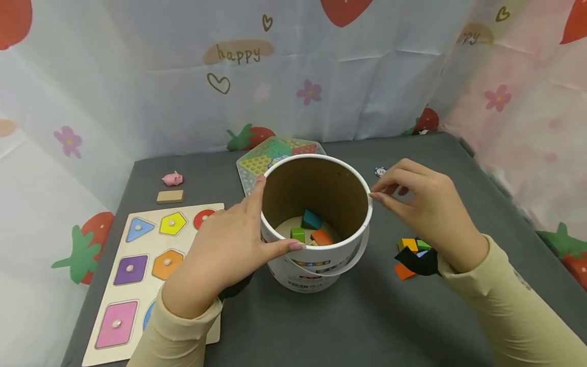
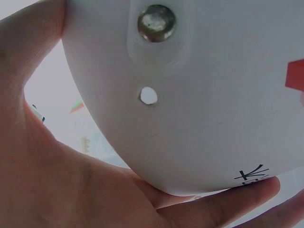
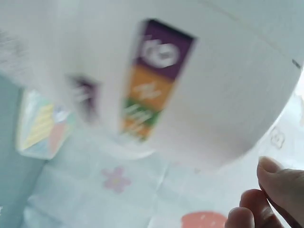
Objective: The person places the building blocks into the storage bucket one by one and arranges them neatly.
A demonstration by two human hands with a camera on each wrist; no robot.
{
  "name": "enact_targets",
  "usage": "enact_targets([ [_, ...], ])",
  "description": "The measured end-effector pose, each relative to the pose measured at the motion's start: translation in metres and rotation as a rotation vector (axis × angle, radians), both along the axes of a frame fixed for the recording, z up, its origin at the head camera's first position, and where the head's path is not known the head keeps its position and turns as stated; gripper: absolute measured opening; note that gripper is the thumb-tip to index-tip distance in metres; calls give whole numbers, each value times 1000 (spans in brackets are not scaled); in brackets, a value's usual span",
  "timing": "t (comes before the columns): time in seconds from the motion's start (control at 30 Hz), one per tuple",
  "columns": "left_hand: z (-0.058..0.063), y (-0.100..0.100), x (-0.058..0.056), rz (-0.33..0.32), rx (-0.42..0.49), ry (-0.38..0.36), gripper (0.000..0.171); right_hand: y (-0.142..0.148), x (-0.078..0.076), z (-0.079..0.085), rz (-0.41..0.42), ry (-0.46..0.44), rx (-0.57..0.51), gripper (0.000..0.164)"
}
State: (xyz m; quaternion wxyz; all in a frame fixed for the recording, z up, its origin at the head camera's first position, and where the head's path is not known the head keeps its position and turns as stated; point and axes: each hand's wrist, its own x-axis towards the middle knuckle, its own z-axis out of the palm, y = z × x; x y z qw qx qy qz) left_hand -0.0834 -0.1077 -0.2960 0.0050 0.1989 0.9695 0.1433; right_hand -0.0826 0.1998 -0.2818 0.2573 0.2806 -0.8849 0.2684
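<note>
The white tub (image 1: 316, 224) stands in the middle of the grey table (image 1: 275, 326), open at the top; the left hand (image 1: 224, 250) wraps round its left side, thumb on the near rim and pointer finger up at the far rim, so this hand is holding the tub; the left wrist view shows the palm (image 2: 71, 185) snug under the tub's white wall (image 2: 199, 104). The right hand (image 1: 426, 204) comes at the right rim with bent fingertips (image 1: 380, 196) just touching the edge; it looks like a light touch and not a real hold yet, and the right wrist view is too blurry to help.

Inside the tub lie a few blocks (image 1: 311, 230), teal, green and orange; more blocks (image 1: 410, 250) sit in a small pile on the table by the right wrist; a shape board (image 1: 142, 265) lies to the left.

I think the step is getting a good hold of the tub with both hands; next the right fingers need to close on the rim, so the tub stays steady and does not tip.
</note>
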Motion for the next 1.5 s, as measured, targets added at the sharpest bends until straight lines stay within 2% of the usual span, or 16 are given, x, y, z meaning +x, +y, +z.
enact_targets([
  [0.1, 1, 0, 0, 0, 0, -9, 127, 18, 11, -10, -72, -30, 57, 25],
  [0.27, 2, 0, -1, 10, -7, -21, 127, 40, 23, -29, -169, -147, 152, 23],
  [0.43, 2, 0, -1, 14, -6, -22, 127, 56, 30, -53, -179, -266, 223, 21],
  [0.57, 1, -1, -1, 14, -7, -26, 127, 65, 36, -76, -164, -334, 336, 23],
  [0.8, 0, -2, -1, 16, -4, -26, 127, 70, 45, -111, -179, -572, 475, 35],
  [1.0, 0, -1, -1, 4, 3, -11, 126, 73, 46, -131, -199, -520, 457, 39],
  [1.23, 1, -1, -1, 6, 13, -10, 126, 74, 43, -143, -173, -511, 424, 36],
  [1.37, 0, -1, -1, 5, 22, -14, 127, 70, 40, -140, -171, -442, 375, 34],
  [1.5, 0, -1, 0, 4, 22, -13, 127, 62, 33, -123, -173, -398, 218, 39],
])
